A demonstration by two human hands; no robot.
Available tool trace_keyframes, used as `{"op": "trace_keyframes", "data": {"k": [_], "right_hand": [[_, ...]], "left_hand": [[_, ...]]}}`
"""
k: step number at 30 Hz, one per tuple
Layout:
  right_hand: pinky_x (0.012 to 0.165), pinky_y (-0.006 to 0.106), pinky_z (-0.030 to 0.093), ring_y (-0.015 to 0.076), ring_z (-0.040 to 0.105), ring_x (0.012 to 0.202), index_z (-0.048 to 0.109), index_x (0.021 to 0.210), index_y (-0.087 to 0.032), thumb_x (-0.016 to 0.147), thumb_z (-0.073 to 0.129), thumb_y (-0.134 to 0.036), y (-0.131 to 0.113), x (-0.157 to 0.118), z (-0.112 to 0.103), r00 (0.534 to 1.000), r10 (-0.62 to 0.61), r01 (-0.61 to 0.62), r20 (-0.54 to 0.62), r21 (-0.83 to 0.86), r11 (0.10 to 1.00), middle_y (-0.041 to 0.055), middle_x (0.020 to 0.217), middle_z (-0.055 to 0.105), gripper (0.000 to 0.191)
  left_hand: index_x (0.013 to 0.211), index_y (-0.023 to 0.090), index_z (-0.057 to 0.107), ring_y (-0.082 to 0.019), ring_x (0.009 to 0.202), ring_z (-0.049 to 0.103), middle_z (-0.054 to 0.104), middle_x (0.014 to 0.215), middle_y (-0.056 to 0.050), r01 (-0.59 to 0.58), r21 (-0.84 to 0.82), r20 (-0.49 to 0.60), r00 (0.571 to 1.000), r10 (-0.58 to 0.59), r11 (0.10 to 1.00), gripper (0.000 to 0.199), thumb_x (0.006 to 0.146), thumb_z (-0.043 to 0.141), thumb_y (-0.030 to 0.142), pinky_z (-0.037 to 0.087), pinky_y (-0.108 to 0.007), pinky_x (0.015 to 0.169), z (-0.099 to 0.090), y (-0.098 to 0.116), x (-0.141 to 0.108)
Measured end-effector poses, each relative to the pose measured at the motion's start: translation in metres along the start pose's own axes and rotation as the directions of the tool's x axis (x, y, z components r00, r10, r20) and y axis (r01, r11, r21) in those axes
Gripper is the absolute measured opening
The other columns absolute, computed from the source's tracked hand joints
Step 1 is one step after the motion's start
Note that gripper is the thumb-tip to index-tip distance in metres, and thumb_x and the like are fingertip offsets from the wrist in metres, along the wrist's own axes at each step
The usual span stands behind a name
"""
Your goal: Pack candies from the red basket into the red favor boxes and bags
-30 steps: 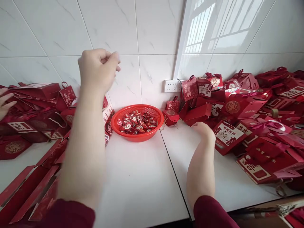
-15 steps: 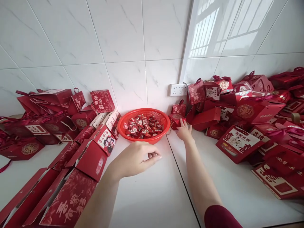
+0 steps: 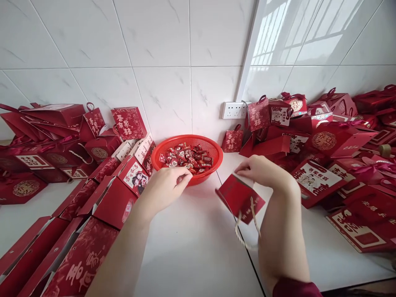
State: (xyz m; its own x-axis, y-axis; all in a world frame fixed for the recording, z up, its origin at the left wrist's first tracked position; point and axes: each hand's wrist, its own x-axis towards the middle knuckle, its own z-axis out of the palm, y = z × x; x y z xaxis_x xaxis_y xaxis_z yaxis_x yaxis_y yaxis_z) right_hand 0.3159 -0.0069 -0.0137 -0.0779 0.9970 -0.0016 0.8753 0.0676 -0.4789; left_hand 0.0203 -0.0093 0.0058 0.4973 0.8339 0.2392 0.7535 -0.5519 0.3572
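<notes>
My right hand (image 3: 255, 170) grips a small red gift box (image 3: 239, 196) by its edge, right of the basket. The box is tilted in the air, and its twisted cream rope handle (image 3: 244, 239) hangs down toward me. In front of the red plastic basket (image 3: 156, 154), my left hand (image 3: 170, 185) is closed, thumb and fingers pinched together. Whatever may be between them is hidden. Several red-wrapped candies (image 3: 185, 156) lie in the basket, behind the left hand.
Rows of red gift boxes (image 3: 117, 206) stand along the left, with more boxes (image 3: 40, 159) behind them. On the right is a big pile of red boxes (image 3: 329, 144). A wall socket (image 3: 233, 110) sits on the tiled wall (image 3: 163, 37). A dark seam (image 3: 252, 264) crosses the white table (image 3: 185, 255).
My right hand has taken the small box from beside the basket and brought it toward me, tipping it over. My left hand has moved up and left, closer to the basket.
</notes>
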Motion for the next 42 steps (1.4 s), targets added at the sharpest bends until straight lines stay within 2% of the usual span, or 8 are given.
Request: {"op": "trace_keyframes", "data": {"k": [4,9,15,21,25,30,37,42], "right_hand": [[0.061,0.024,0.051,0.0166,0.064,0.071,0.077,0.093,-0.022,0.081,0.057,-0.024,-0.043,-0.008,0.014,0.948,-0.267,0.241,0.171,0.158,0.958,0.0023,0.083,0.073,0.023],[0.054,0.02,0.051,0.0114,0.063,0.066,0.072,0.097,-0.021,0.084,0.051,-0.021,-0.064,0.007,0.041,0.899,-0.33,0.24,0.287,0.305,0.921,0.0011,0.091,0.07,0.024],[0.05,0.023,0.045,0.0151,0.064,0.062,0.063,0.086,-0.016,0.078,0.058,-0.021,-0.054,0.031,0.073,0.931,-0.021,0.053,0.364,-0.08,0.995,0.0063,0.086,0.068,0.011],[0.069,0.033,0.047,0.0275,0.065,0.091,0.065,0.09,-0.016,0.087,0.05,-0.039,-0.065,0.033,0.082,0.941,0.014,0.068,0.339,-0.229,0.971,0.0123,0.094,0.07,0.028],[0.06,0.03,0.05,0.0224,0.068,0.07,0.066,0.081,-0.013,0.088,0.046,-0.03,-0.073,0.033,0.089,0.868,0.057,0.035,0.493,-0.175,0.984,0.013,0.082,0.071,0.027],[0.051,0.025,0.051,0.0168,0.065,0.052,0.064,0.081,-0.01,0.082,0.045,-0.013,-0.072,0.036,0.1,0.752,0.005,0.005,0.659,-0.014,1.0,0.0117,0.072,0.072,0.02],[0.057,0.028,0.053,0.0201,0.068,0.058,0.065,0.082,-0.008,0.077,0.046,-0.011,-0.067,0.034,0.095,0.753,-0.004,0.034,0.658,-0.032,0.999,0.0123,0.065,0.071,0.02],[0.055,0.028,0.051,0.0189,0.067,0.056,0.064,0.071,-0.011,0.076,0.046,-0.014,-0.07,0.023,0.084,0.777,-0.012,0.063,0.629,-0.059,0.996,0.0114,0.067,0.071,0.019]], "left_hand": [[0.097,0.023,0.07,-0.017,0.091,0.062,0.07,0.097,-0.001,-0.079,-0.067,0.055,0.995,0.082,0.995,0.038,0.098,0.033,0.035,0.043,-0.027,0.08,0.007,0.0,-0.002],[0.129,0.027,0.055,-0.023,0.122,0.052,0.058,0.133,-0.004,-0.047,-0.028,0.315,0.948,0.053,0.999,0.042,0.092,0.045,0.044,0.041,-0.033,0.098,0.025,-0.011,-0.001],[0.118,0.024,0.06,-0.024,0.106,0.061,0.064,0.117,-0.008,0.12,0.088,0.453,0.879,-0.147,0.989,0.035,0.09,0.043,0.037,0.046,-0.032,0.086,0.03,-0.022,0.002],[0.077,0.019,0.061,-0.023,0.083,0.063,0.065,0.093,-0.007,0.168,0.307,0.353,0.894,-0.276,0.937,0.016,0.072,0.061,0.034,0.044,-0.029,0.067,0.02,-0.026,0.001],[0.055,0.016,0.056,-0.022,0.071,0.063,0.067,0.071,-0.009,0.203,0.364,0.357,0.871,-0.338,0.909,0.022,0.074,0.056,0.028,0.041,-0.029,0.062,0.028,-0.035,0.008],[0.048,0.015,0.058,-0.018,0.056,0.061,0.066,0.057,-0.007,0.337,0.136,0.56,0.749,-0.353,0.932,0.02,0.068,0.056,0.02,0.039,-0.025,0.051,0.038,-0.048,0.017],[0.067,0.016,0.056,-0.015,0.061,0.063,0.065,0.064,-0.002,0.336,0.078,0.429,0.839,-0.336,0.939,0.004,0.066,0.06,0.017,0.037,-0.022,0.05,0.04,-0.041,0.012],[0.095,0.017,0.052,-0.02,0.075,0.063,0.065,0.088,-0.009,0.33,0.138,0.286,0.889,-0.357,0.934,0.029,0.068,0.064,0.017,0.036,-0.024,0.053,0.042,-0.025,0.005]]}}
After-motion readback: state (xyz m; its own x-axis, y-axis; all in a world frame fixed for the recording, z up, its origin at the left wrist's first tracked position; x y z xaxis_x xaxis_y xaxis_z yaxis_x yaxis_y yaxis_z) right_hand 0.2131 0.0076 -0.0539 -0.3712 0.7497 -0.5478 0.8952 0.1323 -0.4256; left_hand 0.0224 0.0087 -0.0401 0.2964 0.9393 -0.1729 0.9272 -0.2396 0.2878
